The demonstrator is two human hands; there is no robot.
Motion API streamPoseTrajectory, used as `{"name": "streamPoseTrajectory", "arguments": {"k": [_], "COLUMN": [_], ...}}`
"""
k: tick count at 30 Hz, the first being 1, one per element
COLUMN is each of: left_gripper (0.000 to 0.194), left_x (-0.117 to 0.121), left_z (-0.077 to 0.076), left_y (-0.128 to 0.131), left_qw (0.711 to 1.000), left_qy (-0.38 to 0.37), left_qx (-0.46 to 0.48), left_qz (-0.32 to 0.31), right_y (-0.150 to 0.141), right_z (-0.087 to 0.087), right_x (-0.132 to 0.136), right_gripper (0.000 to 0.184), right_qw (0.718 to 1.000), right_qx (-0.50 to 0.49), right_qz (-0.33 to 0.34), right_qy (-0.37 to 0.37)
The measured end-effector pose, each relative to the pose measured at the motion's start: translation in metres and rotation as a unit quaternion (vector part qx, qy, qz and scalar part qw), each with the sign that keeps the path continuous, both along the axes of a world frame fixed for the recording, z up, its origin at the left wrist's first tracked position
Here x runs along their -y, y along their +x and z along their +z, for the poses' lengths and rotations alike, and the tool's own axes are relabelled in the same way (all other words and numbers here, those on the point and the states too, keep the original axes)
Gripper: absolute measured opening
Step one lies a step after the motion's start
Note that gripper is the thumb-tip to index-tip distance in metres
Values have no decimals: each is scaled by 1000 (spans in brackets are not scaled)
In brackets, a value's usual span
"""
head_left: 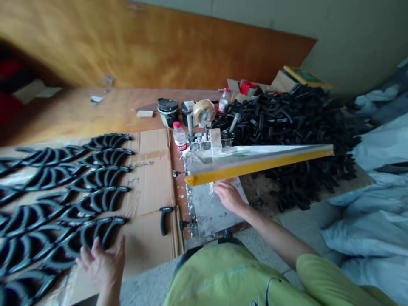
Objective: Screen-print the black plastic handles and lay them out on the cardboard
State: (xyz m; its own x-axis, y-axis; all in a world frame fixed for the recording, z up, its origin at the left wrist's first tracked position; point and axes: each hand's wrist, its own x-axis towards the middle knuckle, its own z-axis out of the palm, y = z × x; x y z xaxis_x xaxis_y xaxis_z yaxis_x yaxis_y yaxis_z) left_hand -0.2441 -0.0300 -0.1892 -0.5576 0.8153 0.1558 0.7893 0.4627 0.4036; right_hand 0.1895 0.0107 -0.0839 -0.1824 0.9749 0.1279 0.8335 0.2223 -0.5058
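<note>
My left hand (103, 263) hovers with its fingers spread by the near end of the rows of curved black handles (92, 233), holding nothing. A single black handle (163, 221) lies apart from the rows on the cardboard's right edge. Over the paint-spattered grey plate (210, 216) my right hand (228, 196) reaches in with its fingers curled together. Whatever they hold, if anything, is too small to make out. Just above that hand, a flat frame (261, 166) with yellow-taped edging, which looks like a printing screen, is tilted up from a clamp.
Cardboard (149, 187) lies under the rows at left. Behind the frame stand a bottle with a pink cap (180, 137), a dark-topped tub (168, 112) and a tape roll (204, 112). A large heap of black handles (287, 114) fills the right. Pale sacks (379, 238) border it.
</note>
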Motion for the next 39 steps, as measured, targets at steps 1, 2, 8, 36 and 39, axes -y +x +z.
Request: {"name": "streamPoseTrajectory", "arguments": {"k": [1,2,8,36,39], "left_gripper": [87,84,62,34,34], "left_x": [3,5,-13,3,-6], "left_z": [2,5,23,36,40], "left_y": [12,24,111,180,179], "left_qw": [1000,999,984,977,977], "left_qy": [16,32,126,139,131], "left_qx": [6,10,14,107,125], "left_qz": [-3,-10,-122,-118,-113], "right_y": [34,68,194,207,189], "right_z": [-1,-3,-39,-91,-77], "right_x": [3,6,-6,-10,-2], "right_gripper": [25,25,34,35,36], "right_qw": [998,992,899,828,767], "right_qx": [24,52,132,-380,-513], "right_qz": [-56,-117,-389,-396,-371], "right_qy": [-4,-14,-153,-110,-108]}}
